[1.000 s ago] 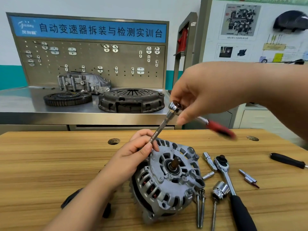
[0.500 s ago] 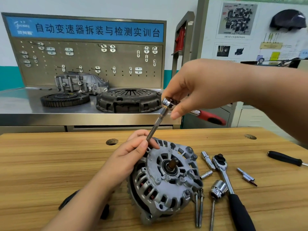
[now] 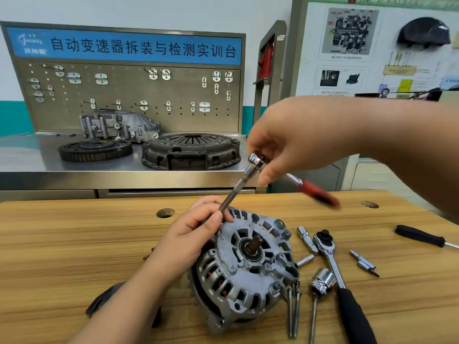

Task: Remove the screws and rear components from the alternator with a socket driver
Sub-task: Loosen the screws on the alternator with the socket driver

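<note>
The wooden tabletop carries the alternator near its front edge, tipped on its side so that the ribbed end face and the stub shaft look up and toward the person. The left hand lies against the alternator's upper left rim, thumb and fingers pinching the lower end of the socket driver. The right hand hangs well above and to the right, fingers curled over the driver's chrome head, with the red handle sticking out to the right and blurred. The driver's long axis therefore slants from the right hand, high and right, down and left to the rim, so the left hand is the nearer one to the work and steers the tip, while the right supplies the turning. The tip itself is hidden behind the left thumb; whether it sits on a screw cannot be told. Two long screws lie loose just beside the alternator's lower right, next to a black-handled ratchet.
</note>
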`<state>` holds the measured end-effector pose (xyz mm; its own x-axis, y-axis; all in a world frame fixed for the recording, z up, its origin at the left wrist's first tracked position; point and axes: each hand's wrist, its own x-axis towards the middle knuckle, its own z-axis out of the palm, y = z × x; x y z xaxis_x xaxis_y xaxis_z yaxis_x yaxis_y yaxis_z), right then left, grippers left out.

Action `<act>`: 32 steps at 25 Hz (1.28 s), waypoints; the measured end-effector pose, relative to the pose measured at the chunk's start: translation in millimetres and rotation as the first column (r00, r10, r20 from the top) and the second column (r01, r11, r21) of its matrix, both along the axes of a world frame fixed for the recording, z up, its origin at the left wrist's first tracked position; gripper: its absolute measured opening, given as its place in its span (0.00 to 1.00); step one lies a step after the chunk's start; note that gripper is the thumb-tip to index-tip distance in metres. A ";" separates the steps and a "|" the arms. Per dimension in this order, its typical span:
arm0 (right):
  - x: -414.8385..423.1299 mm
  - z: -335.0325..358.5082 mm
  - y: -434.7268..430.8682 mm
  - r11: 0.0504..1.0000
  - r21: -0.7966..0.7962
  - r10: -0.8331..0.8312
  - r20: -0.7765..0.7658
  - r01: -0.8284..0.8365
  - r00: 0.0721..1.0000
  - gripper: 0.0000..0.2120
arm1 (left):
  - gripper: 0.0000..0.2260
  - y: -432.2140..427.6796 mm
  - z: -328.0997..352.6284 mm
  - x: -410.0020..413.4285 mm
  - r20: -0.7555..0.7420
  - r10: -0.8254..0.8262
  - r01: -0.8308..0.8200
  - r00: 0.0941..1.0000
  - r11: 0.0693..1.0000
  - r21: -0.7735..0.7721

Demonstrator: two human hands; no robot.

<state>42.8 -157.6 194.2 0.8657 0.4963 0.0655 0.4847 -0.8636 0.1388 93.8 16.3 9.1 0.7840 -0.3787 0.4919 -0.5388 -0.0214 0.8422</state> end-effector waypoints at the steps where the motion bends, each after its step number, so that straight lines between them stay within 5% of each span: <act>1: 0.3 -1.4 -0.8 0.996 -0.069 0.071 0.105 -0.064 0.992 0.11 | 0.12 1.0 1.5 -0.4 -0.005 -0.014 0.014 1.000 1.000 0.010; 5: 1.9 -1.0 -3.7 0.985 0.138 0.100 0.024 -0.103 0.995 0.06 | 0.10 -0.4 2.7 -0.6 0.040 0.033 -0.034 0.999 0.999 0.034; 9: -4.8 2.0 -0.1 0.880 0.392 -0.105 -0.389 0.268 0.915 0.18 | 0.08 -7.6 -0.5 -1.7 -0.002 0.097 -0.097 0.995 0.995 -0.001; 11: -1.9 0.1 -3.5 0.948 0.252 -0.116 -0.305 0.197 0.945 0.18 | 0.09 -5.8 1.3 -2.7 0.006 0.063 -0.063 0.998 0.998 0.001; 14: 0.4 -0.3 -3.0 0.998 -0.047 0.039 0.097 -0.035 0.995 0.10 | 0.12 0.6 7.8 -6.7 -0.033 -0.006 0.007 0.999 1.000 0.015; 16: 4.2 -0.6 -3.2 0.991 -0.076 0.120 0.187 -0.107 0.975 0.08 | 0.13 1.2 9.9 -7.8 -0.007 0.006 -0.006 1.000 0.999 0.048; 18: 4.9 0.4 -1.5 0.996 0.031 0.076 0.116 -0.080 0.990 0.14 | 0.10 -2.2 8.9 -6.7 0.017 0.042 -0.043 0.999 0.998 0.045; 21: -1.9 3.8 -0.6 0.952 0.264 -0.076 -0.279 0.153 0.957 0.19 | 0.10 -4.6 7.8 -5.5 -0.011 0.064 -0.063 0.998 0.998 0.031; 22: -0.5 2.6 -3.5 0.963 0.235 -0.065 -0.284 0.135 0.957 0.17 | 0.09 -3.4 8.0 -5.3 -0.028 0.037 -0.037 0.999 0.999 0.027; 25: 6.1 -1.6 -2.3 0.999 0.025 0.041 0.071 -0.043 0.997 0.07 | 0.12 3.4 12.1 -7.1 -0.061 -0.040 0.042 0.997 0.999 0.034; 27: 7.2 -1.0 -0.4 0.997 0.021 0.066 0.143 -0.070 0.988 0.09 | 0.13 4.4 12.8 -7.0 -0.049 -0.027 0.030 0.998 0.998 0.053; 32: -1.7 6.6 4.0 0.975 0.181 -0.083 -0.253 0.132 0.964 0.20 | 0.11 -0.5 10.7 -4.5 -0.055 -0.006 0.009 0.998 0.998 0.054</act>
<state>41.0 -153.6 200.8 0.9149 0.3980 -0.0669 0.3855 -0.9108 -0.1476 89.3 15.8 19.8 0.8061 -0.4102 0.4266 -0.4921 -0.0641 0.8682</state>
